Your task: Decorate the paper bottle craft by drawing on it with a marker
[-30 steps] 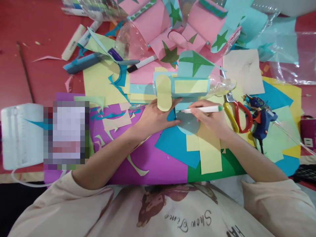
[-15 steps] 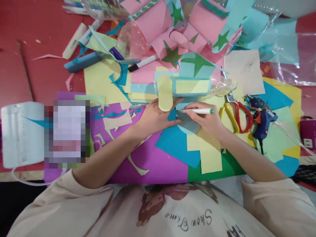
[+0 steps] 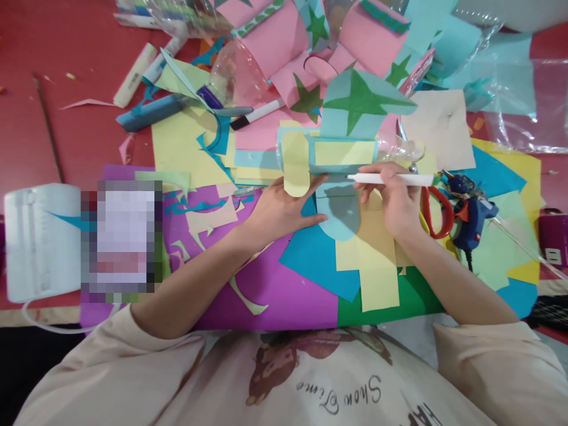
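Observation:
My left hand (image 3: 284,208) lies with fingers apart across the left edge of a light blue paper piece (image 3: 339,219) with a rounded bottom. A thin line crosses that piece. My right hand (image 3: 399,198) grips a white marker (image 3: 375,178), its tip pointing left over the paper's upper part; whether it touches, I cannot tell. Just above lies a clear plastic bottle (image 3: 394,147) wrapped in light blue paper, with a yellow strip (image 3: 345,152) and a rounded yellow tab (image 3: 296,171). A light blue flap with a green star (image 3: 360,103) rises behind it.
Red-and-yellow scissors (image 3: 437,213) and a blue glue gun (image 3: 473,222) lie to the right. Pink paper shapes (image 3: 277,44) stand at the back. Markers (image 3: 135,74) and paper scraps cover the left. A white box with a cable (image 3: 42,242) sits far left.
My right hand has moved up and to the right with the marker, which now lies more level. The star flap shows more of its face. My left hand has stayed in place.

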The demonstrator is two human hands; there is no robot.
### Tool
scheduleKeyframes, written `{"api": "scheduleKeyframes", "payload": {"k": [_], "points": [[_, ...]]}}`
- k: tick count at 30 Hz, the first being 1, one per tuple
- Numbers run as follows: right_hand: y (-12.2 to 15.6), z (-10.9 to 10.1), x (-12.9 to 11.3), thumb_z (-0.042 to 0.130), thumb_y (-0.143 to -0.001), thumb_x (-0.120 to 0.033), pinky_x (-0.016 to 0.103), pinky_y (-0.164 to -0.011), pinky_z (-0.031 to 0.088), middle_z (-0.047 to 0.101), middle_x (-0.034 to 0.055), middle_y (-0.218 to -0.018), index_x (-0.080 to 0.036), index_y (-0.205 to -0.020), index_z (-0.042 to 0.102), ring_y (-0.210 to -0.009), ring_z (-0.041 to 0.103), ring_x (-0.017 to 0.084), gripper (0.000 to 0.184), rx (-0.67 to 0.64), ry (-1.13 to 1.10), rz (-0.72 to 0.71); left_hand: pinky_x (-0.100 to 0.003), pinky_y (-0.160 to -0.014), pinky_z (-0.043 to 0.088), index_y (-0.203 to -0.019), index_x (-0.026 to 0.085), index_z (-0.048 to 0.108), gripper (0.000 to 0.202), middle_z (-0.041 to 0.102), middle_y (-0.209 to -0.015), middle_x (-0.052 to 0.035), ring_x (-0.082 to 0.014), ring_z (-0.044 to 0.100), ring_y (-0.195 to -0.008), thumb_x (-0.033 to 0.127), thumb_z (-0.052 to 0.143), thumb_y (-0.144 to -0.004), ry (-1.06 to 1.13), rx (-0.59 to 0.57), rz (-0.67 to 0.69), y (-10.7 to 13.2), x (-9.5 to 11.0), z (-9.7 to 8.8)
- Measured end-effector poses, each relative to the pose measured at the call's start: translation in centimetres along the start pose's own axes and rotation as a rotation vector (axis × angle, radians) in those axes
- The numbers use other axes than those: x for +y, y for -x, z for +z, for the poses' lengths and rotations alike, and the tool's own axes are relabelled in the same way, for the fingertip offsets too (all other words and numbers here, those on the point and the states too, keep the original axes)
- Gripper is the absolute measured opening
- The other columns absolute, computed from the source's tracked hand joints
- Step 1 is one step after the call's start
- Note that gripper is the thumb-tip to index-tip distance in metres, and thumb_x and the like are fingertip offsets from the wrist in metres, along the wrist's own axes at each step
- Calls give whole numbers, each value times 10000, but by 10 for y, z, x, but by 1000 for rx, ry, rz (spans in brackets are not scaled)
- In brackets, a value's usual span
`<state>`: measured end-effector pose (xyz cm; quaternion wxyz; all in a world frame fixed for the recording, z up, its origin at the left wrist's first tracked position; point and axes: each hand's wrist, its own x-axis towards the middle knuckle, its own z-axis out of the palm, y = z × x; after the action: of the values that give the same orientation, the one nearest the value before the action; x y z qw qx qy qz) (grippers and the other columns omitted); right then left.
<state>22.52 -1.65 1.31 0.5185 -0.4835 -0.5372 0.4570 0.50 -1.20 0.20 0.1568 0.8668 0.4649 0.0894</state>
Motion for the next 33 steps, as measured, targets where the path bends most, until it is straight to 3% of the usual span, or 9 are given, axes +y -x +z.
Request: {"api": "scheduleKeyframes", "payload": {"k": [4,7,10,14,18,26,33], "points": [[-7,-4,7,543,-892,-462,346,-626,545,682,44,-718,-228,-831,701,-637,637,173,289,7,-30,18,-376,-956,491,-1466,221,418,699,676,-1171,-90,-253,649,-1005,479,629,-852,-8,-18,-59,-2,-2,-5],[-8,-6,10,530,-903,-487,362,-696,564,692,45,-835,-236,-894,687,-714,665,175,296,-10,3,4,-375,-962,481,-1466,220,419,702,694,-1079,-77,-259,640,-1002,485,621,-849,-23,-19,-94,-3,-4,-7],[-9,-9,5,575,-894,-458,346,-729,563,696,44,-945,-245,-967,681,-764,675,162,249,-52,80,-4,-367,-1005,459,-1467,242,416,667,672,-1182,-71,-257,617,-1080,475,589,-866,-17,5,-82,-3,-6,-6],[-10,-14,-4,658,-845,-324,284,-603,511,673,9,-797,-227,-863,656,-621,610,113,98,-81,190,23,-406,-1054,437,-1466,222,422,668,585,-1360,-94,-305,556,-1229,448,585,-858,-25,37,-64,-2,-7,-3],[-9,-13,-7,623,-836,-237,260,-497,400,593,-24,-653,-213,-754,591,-540,526,96,91,-126,302,67,-414,-1046,451,-1465,216,422,653,601,-1333,-98,-306,558,-1238,405,565,-857,-26,53,-82,-1,-5,-3],[-7,-10,-4,612,-784,-166,264,-496,325,516,-37,-589,-205,-648,530,-538,440,93,163,-120,370,36,-393,-1073,424,-1467,226,419,657,580,-1375,-70,-289,540,-1268,397,562,-850,-15,51,-82,-1,-4,-3],[-6,-7,-2,630,-752,-171,261,-495,328,547,-43,-591,-200,-656,543,-528,442,90,133,-114,472,60,-413,-1061,441,-1466,215,425,662,592,-1357,-85,-306,557,-1247,394,574,-846,-5,39,-90,-3,-3,-4]]}}
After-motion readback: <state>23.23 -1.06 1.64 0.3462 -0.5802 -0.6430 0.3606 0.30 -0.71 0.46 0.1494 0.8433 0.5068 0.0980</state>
